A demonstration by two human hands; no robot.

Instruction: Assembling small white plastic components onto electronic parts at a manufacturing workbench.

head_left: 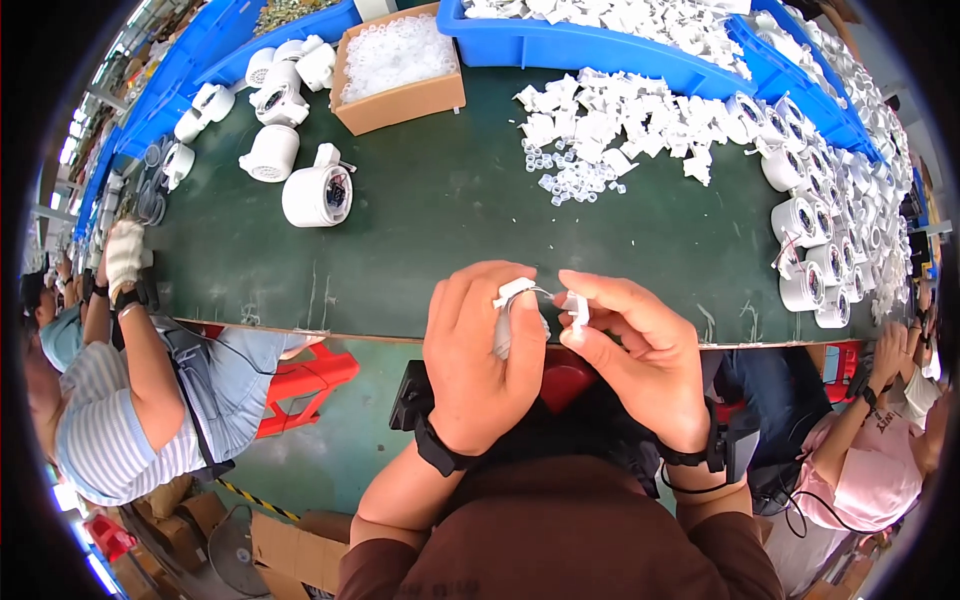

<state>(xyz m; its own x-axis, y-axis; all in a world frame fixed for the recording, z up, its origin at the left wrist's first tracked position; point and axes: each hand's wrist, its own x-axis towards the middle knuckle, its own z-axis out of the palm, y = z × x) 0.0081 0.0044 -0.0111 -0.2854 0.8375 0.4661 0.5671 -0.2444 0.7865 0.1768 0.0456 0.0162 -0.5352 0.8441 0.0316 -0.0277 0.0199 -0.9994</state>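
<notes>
Our right fingers pinch a white clip, left fingers alongside clasp a white part: likely light, stiff, best edge-held.

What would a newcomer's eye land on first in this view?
At the near edge of the green table, the left hand holds a white part and the right hand pinches a small white piece. Beyond them lies a heap of white fittings; round white units crowd the table's right side.

Red stool on green floor
</notes>
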